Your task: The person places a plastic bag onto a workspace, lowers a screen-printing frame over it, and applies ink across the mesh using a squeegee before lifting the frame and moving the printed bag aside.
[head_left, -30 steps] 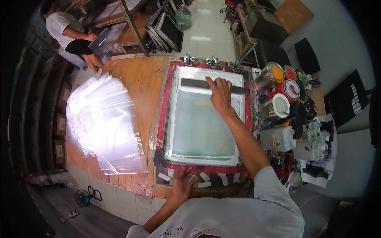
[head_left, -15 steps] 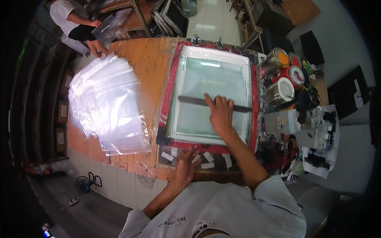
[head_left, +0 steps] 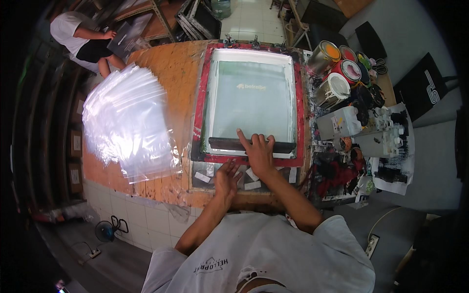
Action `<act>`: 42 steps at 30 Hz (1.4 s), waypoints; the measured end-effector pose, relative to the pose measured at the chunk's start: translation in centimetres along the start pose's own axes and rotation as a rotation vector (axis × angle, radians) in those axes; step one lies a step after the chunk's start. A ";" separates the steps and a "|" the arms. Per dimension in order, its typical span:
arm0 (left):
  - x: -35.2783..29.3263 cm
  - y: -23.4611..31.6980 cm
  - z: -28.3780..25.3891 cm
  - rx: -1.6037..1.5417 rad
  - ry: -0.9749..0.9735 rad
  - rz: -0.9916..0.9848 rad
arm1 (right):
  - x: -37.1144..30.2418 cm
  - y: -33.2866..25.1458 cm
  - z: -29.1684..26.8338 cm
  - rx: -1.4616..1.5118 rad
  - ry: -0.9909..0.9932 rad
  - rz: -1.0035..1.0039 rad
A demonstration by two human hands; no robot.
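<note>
A screen-printing screen [head_left: 298,112] with a red frame and pale mesh lies on the wooden table in front of me. A small light design shows in the mesh's upper part. My right hand [head_left: 259,155] grips a long dark squeegee [head_left: 224,143], which lies across the mesh close to the screen's near side. Its index finger points forward over the blade. My left hand [head_left: 226,181] rests at the screen's near red edge, fingers apart and holding nothing that I can see. Several small white strips [head_left: 202,177] lie on the board under the near edge.
Clear plastic bags [head_left: 129,122] lie fanned out on the table [head_left: 181,73] at left. Paint cans [head_left: 337,88], plastic bottles [head_left: 339,122] and an ink-stained sheet [head_left: 393,168] crowd the right. Clamps [head_left: 255,43] sit at the screen's far edge. Another person [head_left: 80,36] handles a dark sheet at far left.
My right hand has drawn the squeegee toward me, from the middle of the mesh to near its front side. The left hand stays by the near edge. The whole view has shifted slightly.
</note>
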State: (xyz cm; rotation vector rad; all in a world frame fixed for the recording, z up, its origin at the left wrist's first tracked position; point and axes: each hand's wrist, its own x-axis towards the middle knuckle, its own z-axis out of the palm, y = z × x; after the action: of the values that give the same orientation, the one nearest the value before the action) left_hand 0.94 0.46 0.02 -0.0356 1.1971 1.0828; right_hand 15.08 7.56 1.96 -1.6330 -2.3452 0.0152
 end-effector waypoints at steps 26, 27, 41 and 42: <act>-0.8 0.0 -0.2 -0.114 0.047 0.012 | 20.2 10.8 1.4 0.116 -0.095 0.015; -1.0 0.2 -0.1 -0.114 0.037 0.013 | 17.9 9.5 -0.2 0.169 -0.164 0.004; -7.6 11.4 7.6 -0.132 -0.381 0.369 | 8.0 -1.6 -17.7 0.024 0.180 -0.079; -7.5 12.4 8.1 -0.127 -0.427 0.418 | 9.2 -0.9 -18.6 0.011 0.206 -0.100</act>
State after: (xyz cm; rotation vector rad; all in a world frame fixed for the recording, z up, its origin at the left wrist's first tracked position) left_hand -1.33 6.53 15.30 0.3458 0.7620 1.4441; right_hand 15.72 12.92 22.07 -1.4357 -2.2616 -0.1530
